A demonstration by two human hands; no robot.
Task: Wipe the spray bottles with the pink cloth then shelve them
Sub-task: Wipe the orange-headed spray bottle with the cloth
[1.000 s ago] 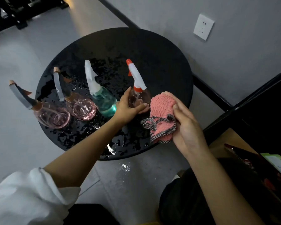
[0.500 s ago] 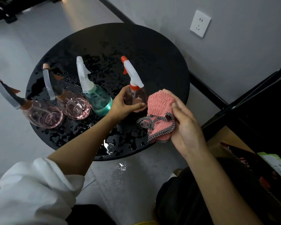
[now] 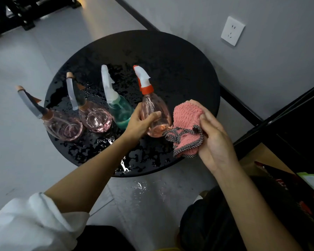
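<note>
My left hand (image 3: 140, 124) grips a clear pink spray bottle (image 3: 153, 105) with a red collar and white nozzle, holding it tilted just above the wet round black table (image 3: 179, 69). My right hand (image 3: 214, 140) holds the bunched pink cloth (image 3: 186, 124), whose left side touches the bottle's right flank. To the left stand a teal bottle (image 3: 119, 109) with a white head and two pink round bottles (image 3: 96, 120) (image 3: 63, 125) with grey heads.
Water drops cover the table's front half and the floor below its edge. A black shelf frame (image 3: 288, 109) runs along the right, with a brown surface (image 3: 261, 158) and packets under it. A wall socket (image 3: 232, 30) sits on the grey wall.
My left hand has lifted the red-collared bottle off the table and brought it toward me. The cloth in my right hand has stayed beside it.
</note>
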